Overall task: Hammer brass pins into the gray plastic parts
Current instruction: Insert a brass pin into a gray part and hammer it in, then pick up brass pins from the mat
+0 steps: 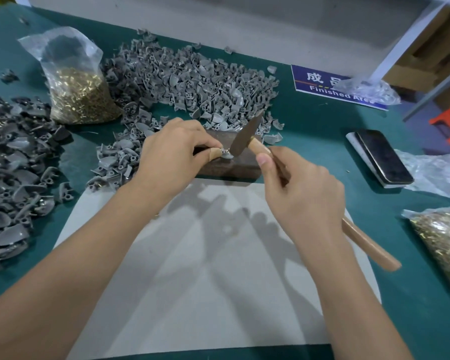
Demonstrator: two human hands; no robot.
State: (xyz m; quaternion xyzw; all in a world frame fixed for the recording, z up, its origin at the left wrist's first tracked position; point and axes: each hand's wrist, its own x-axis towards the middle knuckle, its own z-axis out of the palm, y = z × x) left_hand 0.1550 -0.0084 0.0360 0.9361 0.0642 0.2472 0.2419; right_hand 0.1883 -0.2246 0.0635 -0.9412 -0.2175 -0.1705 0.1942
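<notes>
My left hand (174, 149) pinches a small gray plastic part (226, 154) on a dark block (229, 167) at the table's middle; a bandage wraps one fingertip. My right hand (302, 188) grips the wooden handle of a hammer (246, 135), whose metal head is down on the part. Behind the block lies a big heap of gray plastic parts (190, 79). A clear bag of brass pins (81, 97) stands at the back left.
A darker pile of gray parts (13, 167) covers the left side. A phone (383, 155) lies to the right, with a second bag of brass pins (444, 242) at the right edge. A blue "Finished Area" sign (322, 84) and a gray mat (213, 255) are on the green table.
</notes>
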